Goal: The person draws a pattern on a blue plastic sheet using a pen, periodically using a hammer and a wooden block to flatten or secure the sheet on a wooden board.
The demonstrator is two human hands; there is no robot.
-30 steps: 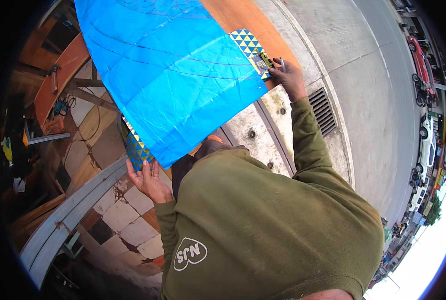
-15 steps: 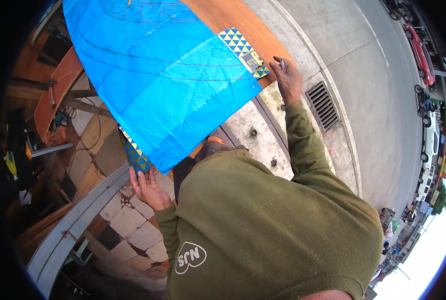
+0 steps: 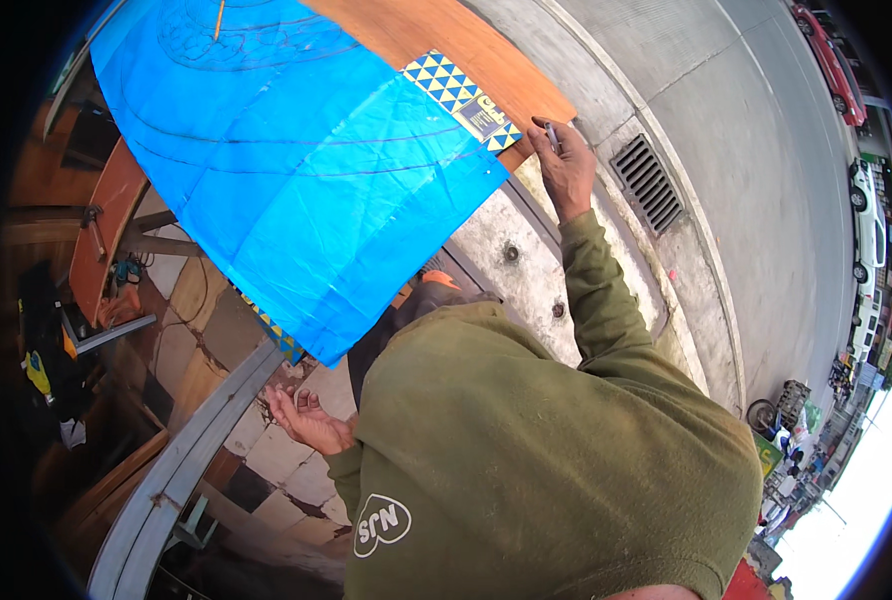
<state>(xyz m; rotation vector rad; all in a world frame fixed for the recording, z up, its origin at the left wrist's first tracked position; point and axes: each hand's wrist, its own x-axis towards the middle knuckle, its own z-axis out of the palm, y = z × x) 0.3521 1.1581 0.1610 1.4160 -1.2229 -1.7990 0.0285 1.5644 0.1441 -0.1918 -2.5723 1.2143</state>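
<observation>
Your right hand (image 3: 565, 172) pinches a pen (image 3: 552, 136); your left hand (image 3: 311, 422), empty, fingers loosely spread, has come away from the blue sheet (image 3: 286, 180) since earlier. Sheet lies across wooden table (image 3: 491, 62).

It is a roadside workshop: it holds a blue sheet (image 3: 296, 200) marked with curved lines, a hammer (image 3: 95, 232) on a reddish-brown board (image 3: 121, 185) and grey metal rails (image 3: 191, 445), with a drain grate (image 3: 648, 182) and road (image 3: 766, 200) alongside.
</observation>
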